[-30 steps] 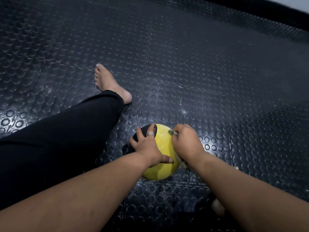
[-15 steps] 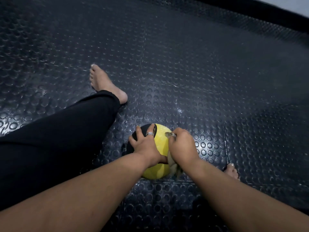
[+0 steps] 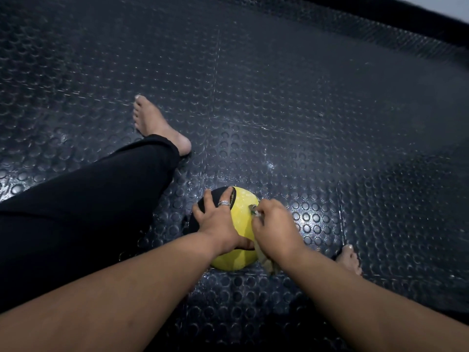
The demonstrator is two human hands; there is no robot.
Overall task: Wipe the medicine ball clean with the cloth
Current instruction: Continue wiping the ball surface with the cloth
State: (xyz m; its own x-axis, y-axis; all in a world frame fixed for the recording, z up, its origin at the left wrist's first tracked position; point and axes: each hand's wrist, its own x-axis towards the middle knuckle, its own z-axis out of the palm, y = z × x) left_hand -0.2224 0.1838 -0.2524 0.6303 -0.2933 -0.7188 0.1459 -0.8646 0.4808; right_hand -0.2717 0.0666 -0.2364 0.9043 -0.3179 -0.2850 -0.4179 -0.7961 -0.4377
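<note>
A yellow and black medicine ball [image 3: 242, 214] sits on the studded black floor between my legs. My left hand [image 3: 218, 222], with a ring on one finger, lies spread over the ball's left and top side, thumb across the yellow part. My right hand [image 3: 275, 229] grips a pale crumpled cloth [image 3: 267, 262] and holds it against the ball's right side. Only the cloth's ends show, one above my fingers and one hanging below my wrist.
My left leg in black trousers [image 3: 88, 212] stretches across the left, bare foot [image 3: 157, 125] on the floor. My right foot [image 3: 350, 257] shows right of the ball. The black rubber floor [image 3: 304, 97] runs to a dark wall base at the top right.
My right hand with the cloth has slid down and toward me along the ball's right side. More cloth now hangs below my wrist. My left hand has kept its hold.
</note>
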